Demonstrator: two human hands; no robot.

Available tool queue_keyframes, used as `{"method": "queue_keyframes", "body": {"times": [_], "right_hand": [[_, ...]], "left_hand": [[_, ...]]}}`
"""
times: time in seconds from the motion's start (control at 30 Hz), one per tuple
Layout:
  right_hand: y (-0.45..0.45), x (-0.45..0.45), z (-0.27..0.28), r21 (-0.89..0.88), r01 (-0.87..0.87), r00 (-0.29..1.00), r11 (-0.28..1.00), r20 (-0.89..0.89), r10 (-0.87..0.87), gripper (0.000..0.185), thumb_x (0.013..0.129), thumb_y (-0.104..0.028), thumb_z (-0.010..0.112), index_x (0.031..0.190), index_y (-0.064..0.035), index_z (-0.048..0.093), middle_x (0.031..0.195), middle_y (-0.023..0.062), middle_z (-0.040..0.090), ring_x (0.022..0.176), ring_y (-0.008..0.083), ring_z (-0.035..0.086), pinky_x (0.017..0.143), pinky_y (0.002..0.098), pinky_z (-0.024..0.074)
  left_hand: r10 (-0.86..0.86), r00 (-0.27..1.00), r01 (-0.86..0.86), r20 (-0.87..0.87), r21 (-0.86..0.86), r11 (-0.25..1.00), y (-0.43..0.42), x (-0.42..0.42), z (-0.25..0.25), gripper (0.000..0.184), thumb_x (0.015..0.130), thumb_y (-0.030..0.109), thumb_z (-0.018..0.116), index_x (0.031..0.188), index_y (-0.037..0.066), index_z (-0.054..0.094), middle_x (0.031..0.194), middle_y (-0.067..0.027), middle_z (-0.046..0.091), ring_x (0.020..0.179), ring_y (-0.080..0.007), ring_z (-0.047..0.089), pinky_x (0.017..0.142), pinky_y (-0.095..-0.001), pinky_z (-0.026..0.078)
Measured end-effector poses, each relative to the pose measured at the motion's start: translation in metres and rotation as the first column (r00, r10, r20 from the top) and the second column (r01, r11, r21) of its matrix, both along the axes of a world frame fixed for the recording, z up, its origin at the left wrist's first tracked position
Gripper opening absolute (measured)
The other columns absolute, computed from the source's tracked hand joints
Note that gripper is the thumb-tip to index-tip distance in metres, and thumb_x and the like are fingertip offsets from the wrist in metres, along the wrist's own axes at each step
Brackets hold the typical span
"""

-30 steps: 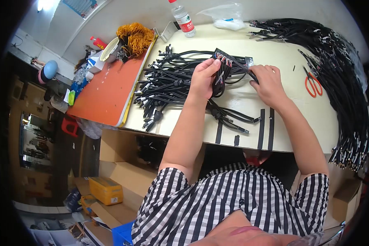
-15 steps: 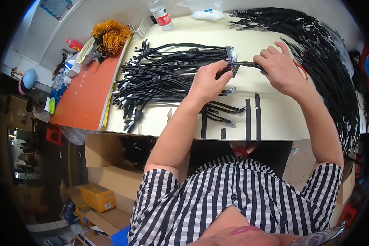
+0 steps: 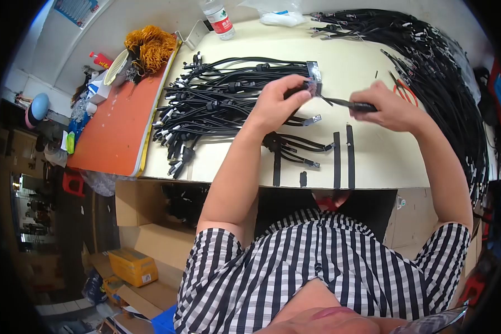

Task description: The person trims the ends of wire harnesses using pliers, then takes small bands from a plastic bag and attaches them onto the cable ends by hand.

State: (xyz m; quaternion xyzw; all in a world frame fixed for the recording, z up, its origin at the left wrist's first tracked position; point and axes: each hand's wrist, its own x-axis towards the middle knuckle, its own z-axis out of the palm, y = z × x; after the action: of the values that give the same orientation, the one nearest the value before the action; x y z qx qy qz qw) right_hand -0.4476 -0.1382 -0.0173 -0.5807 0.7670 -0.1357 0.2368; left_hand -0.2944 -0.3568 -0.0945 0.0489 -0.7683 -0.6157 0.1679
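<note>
My left hand (image 3: 277, 104) is closed on the end of a black cable (image 3: 312, 88), thumb and fingers pinching it near its connector. My right hand (image 3: 392, 107) is a little blurred and wraps round a black-handled tool (image 3: 363, 106) with a narrow greyish tip. That tip points left, towards the cable end; whether they touch I cannot tell. Beneath and left of my left hand lies a wide bundle of black cables (image 3: 222, 103). A few separate cable ends with small connectors (image 3: 315, 165) rest nearer the front edge.
Red-handled pliers (image 3: 407, 92) lie beyond my right hand. A large heap of black cables (image 3: 456, 106) covers the right side. Black tape strips (image 3: 350, 158) mark the pale tabletop (image 3: 384, 161). A water bottle (image 3: 220, 21) stands behind; an orange board (image 3: 114, 131) lies left.
My right hand has moved slightly down and now shows the tool's black handle in its grip. My left hand keeps the cable end, shifted slightly up-left.
</note>
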Motion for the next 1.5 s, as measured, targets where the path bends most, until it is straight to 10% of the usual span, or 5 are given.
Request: {"method": "queue_keyframes", "body": {"times": [0.1,0.23,1.03,1.23,1.5], "right_hand": [[0.012,0.009,0.008,0.202,-0.152,0.984,0.967,0.121,0.13,0.017,0.079,-0.011,0.07,0.095,-0.0084,0.066,0.085,0.0077,0.065,0.092,0.0235,0.058,0.102,0.0379,0.0315],[0.006,0.038,-0.019,-0.109,0.005,0.832,0.994,-0.551,-0.065,0.029,0.078,-0.011,0.072,0.106,-0.0086,0.063,0.094,0.0069,0.065,0.098,0.0233,0.058,0.107,0.0449,0.027],[-0.092,0.048,-0.07,-0.628,0.131,0.919,0.767,-0.213,-0.331,0.021,0.088,-0.026,0.065,0.096,-0.0074,0.061,0.087,0.0074,0.065,0.085,0.026,0.057,0.092,0.0389,0.0319],[-0.091,0.041,-0.073,-0.578,0.157,0.987,0.801,0.056,-0.154,0.022,0.087,-0.026,0.066,0.097,-0.0069,0.062,0.09,0.006,0.065,0.088,0.0259,0.055,0.097,0.0399,0.0306],[-0.082,0.035,-0.074,-0.685,0.154,0.904,0.712,-0.194,-0.382,0.026,0.089,-0.024,0.063,0.109,-0.009,0.059,0.098,0.0062,0.063,0.102,0.0229,0.056,0.105,0.0441,0.0251]], "left_hand": [[0.208,0.959,-0.207,-0.19,0.025,0.978,-0.01,-0.006,-0.013,0.02,0.087,0.006,0.066,0.105,-0.002,0.061,0.092,-0.0017,0.063,0.083,-0.0106,0.06,0.078,-0.0242,0.049],[0.257,0.951,-0.199,-0.169,0.301,0.933,-0.009,-0.003,-0.002,0.019,0.089,0.005,0.063,0.105,-0.003,0.056,0.095,-0.0065,0.065,0.085,-0.0115,0.062,0.08,-0.0246,0.051],[0.317,0.923,-0.184,-0.219,0.474,0.861,-0.032,0.011,0.012,0.014,0.087,0.008,0.067,0.097,0.0,0.06,0.085,-0.0057,0.066,0.074,-0.0109,0.063,0.072,-0.0249,0.052],[0.284,0.943,-0.034,-0.171,0.802,0.596,-0.033,0.014,0.012,0.004,0.09,0.002,0.06,0.093,0.003,0.061,0.083,-0.007,0.066,0.075,-0.0152,0.066,0.073,-0.0304,0.058],[0.308,0.929,-0.044,-0.208,0.76,0.648,-0.032,0.013,0.009,0.006,0.09,0.001,0.06,0.095,0.003,0.062,0.085,-0.0062,0.067,0.076,-0.0136,0.065,0.07,-0.0282,0.056]]}}
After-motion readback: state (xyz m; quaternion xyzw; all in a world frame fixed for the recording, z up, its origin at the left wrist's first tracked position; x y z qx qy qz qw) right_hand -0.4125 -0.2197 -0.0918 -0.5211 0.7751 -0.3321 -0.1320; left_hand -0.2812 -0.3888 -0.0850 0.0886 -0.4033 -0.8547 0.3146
